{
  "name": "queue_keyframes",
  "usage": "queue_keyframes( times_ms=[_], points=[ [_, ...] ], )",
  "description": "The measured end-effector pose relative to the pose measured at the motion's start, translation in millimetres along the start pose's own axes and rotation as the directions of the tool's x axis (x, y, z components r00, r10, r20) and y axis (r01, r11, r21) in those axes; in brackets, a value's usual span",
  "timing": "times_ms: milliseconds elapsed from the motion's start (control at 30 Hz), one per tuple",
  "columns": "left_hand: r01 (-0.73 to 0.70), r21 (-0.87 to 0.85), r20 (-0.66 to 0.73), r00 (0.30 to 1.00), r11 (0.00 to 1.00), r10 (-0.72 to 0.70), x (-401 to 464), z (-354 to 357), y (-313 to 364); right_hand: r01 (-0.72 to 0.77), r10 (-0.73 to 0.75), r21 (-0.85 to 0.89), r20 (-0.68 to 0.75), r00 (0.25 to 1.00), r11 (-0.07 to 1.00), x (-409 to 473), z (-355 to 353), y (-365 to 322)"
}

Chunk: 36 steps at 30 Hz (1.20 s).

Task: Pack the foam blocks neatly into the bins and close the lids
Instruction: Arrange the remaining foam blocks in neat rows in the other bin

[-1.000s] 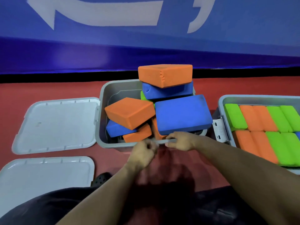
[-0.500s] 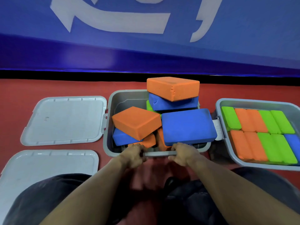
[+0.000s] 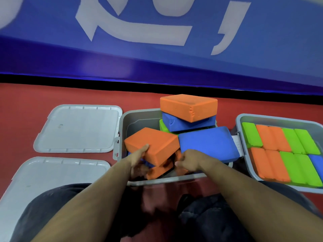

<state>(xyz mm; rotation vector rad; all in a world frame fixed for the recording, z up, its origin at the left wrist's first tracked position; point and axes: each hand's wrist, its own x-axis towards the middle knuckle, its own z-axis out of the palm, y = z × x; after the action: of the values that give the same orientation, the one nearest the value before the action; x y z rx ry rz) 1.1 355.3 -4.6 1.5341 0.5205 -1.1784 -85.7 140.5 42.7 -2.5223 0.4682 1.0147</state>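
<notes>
Centre bin overfull, foam blocks piled loose above the rim. Left hand grips the near-left edge of the tilted orange block, frame centre. Right hand curled at the blue block's near edge; can't tell if it grips. Right bin packed neatly. Both lids open at left.

just the one head cam, looking forward and down from right above the middle bin, close in, blue wall just behind it.
</notes>
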Motion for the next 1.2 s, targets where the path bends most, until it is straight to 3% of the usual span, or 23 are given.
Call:
queue_keyframes(
  times_ms=[200, 300, 433, 500, 600, 667, 800, 867, 967, 1067, 1200],
  points=[
    [-0.024, -0.135, -0.063, 0.998, 0.991, 0.015, -32, 2, 29, 0.182, -0.183, -0.025, -0.223, 0.957, 0.983, -16, -56, -44],
    [-0.01, -0.164, -0.02, 1.0, 0.986, 0.007, -54, -13, 51, 0.261, -0.262, -0.026, -0.165, 0.951, 0.965, -13, -67, -63],
    [-0.14, -0.097, -0.055, 0.989, 0.985, 0.135, -83, -28, 85, 0.337, -0.356, -0.176, -0.095, 0.93, 0.925, -3, -70, -93],
    [-0.189, -0.096, -0.067, 0.981, 0.977, 0.183, -90, -31, 98, 0.398, -0.407, -0.084, -0.177, 0.896, 0.914, 1, -72, -103],
    [-0.273, -0.172, -0.053, 0.962, 0.946, 0.268, -85, -36, 107, 0.442, -0.403, 0.001, -0.41, 0.818, 0.897, 9, -75, -103],
    [-0.352, -0.218, 0.002, 0.932, 0.91, 0.362, -84, -32, 112, 0.415, -0.328, 0.074, -0.496, 0.804, 0.907, 13, -74, -100],
    [-0.514, -0.042, 0.097, 0.851, 0.856, 0.516, -80, -10, 122, 0.446, -0.132, 0.409, -0.603, 0.787, 0.796, 22, -77, -104],
    [-0.603, 0.019, -0.016, 0.798, 0.798, 0.603, -74, -1, 124, 0.507, -0.116, 0.494, -0.626, 0.771, 0.706, 26, -78, -105],
    [-0.697, 0.069, -0.201, 0.691, 0.713, 0.695, -63, 4, 122, 0.568, -0.221, 0.506, -0.59, 0.777, 0.649, 25, -80, -106],
    [-0.672, 0.056, -0.346, 0.681, 0.738, 0.646, -58, -1, 123, 0.573, -0.304, 0.526, -0.512, 0.803, 0.628, 27, -81, -103],
    [-0.605, 0.173, -0.429, 0.664, 0.778, 0.612, -50, -15, 130, 0.459, -0.288, 0.771, -0.363, 0.886, 0.441, 39, -77, -98]
  ],
)
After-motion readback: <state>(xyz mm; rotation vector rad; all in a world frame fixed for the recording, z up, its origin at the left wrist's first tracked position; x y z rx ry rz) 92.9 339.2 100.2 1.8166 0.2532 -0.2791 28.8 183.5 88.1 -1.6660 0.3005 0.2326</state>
